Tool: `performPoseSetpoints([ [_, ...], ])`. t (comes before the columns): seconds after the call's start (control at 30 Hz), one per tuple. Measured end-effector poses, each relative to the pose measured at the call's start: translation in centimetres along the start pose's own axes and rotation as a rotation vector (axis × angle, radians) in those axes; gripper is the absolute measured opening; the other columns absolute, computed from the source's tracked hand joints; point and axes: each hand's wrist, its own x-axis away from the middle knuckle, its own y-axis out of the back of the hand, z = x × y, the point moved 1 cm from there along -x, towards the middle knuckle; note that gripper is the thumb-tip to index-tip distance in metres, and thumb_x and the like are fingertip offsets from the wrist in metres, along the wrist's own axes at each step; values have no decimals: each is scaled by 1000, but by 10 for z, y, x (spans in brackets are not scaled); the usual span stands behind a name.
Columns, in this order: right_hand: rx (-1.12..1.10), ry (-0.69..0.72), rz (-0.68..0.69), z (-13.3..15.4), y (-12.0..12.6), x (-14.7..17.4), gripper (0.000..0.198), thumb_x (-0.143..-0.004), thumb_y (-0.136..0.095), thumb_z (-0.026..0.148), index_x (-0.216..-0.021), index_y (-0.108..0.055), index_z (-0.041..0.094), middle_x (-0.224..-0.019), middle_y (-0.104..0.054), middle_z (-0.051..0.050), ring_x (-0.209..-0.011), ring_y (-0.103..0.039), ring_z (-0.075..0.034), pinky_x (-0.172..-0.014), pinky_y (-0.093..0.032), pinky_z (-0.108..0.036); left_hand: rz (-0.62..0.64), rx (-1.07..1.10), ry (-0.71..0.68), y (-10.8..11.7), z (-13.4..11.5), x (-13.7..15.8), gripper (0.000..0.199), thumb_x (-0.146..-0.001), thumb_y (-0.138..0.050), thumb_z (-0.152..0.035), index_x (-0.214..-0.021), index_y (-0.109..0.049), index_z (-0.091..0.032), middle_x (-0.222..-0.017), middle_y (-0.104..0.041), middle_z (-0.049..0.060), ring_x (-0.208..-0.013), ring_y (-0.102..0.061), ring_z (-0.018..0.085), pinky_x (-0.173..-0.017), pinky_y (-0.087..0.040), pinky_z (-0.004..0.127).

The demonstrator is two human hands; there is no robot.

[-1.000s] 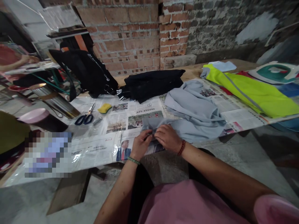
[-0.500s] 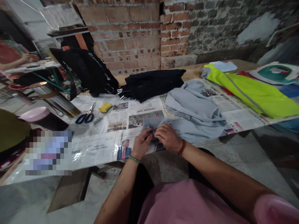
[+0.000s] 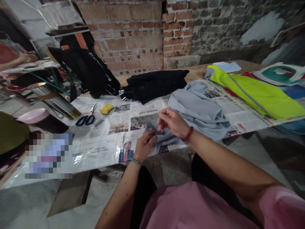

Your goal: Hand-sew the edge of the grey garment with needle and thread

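A light grey garment [image 3: 196, 105] lies rumpled across the front of the table, one end stretching toward my hands. My left hand [image 3: 144, 145] is closed at that end, pinching the grey cloth between thumb and fingers; a small dark bit shows at its fingertips. Just above the cloth, my right hand [image 3: 175, 123] is raised with thumb and fingers pinched together. Whatever sits in that pinch is too small to make out. To the left lie dark-handled scissors [image 3: 87, 117], a yellow sponge [image 3: 106, 109] and a small grey spool-like piece [image 3: 98, 122].
Plastic-covered newspaper [image 3: 95, 151] lines the table. Behind are folded black cloth [image 3: 157, 84] and a black bag [image 3: 87, 73]. A steel flask [image 3: 53, 101] and a pink-lidded cup [image 3: 44, 119] stand left. A neon yellow garment [image 3: 252, 92] and an iron [image 3: 281, 74] lie right. Another person [image 3: 14, 57] sits far left.
My right hand has lifted up and away from the cloth, turning with its fingers pinched. My left hand stays at the cloth's end, almost unmoved.
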Motion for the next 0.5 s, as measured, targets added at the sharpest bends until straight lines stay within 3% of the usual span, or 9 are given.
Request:
performPoseSetpoints([
  [0.2,-170,-60,-175,31,29,-41,4,-84,-46,19,-84,-49,17,-55,-53,7,-48,-59,-9,-43,-42,-17,-12,9,4,-1,5,0,28,-76,-52,-29,-100,-58,-17,-75,-63,-1,-65,-56,11,-60,-43,20],
  [0.5,-159,48,-315,64,62,-69,8,-87,-42,18,-83,-49,17,-54,-55,6,-53,-62,-9,-45,-44,-17,-1,-36,-4,0,7,-1,28,-77,-52,-30,-101,-58,-18,-68,-62,-2,-62,-55,11,-58,-42,20],
])
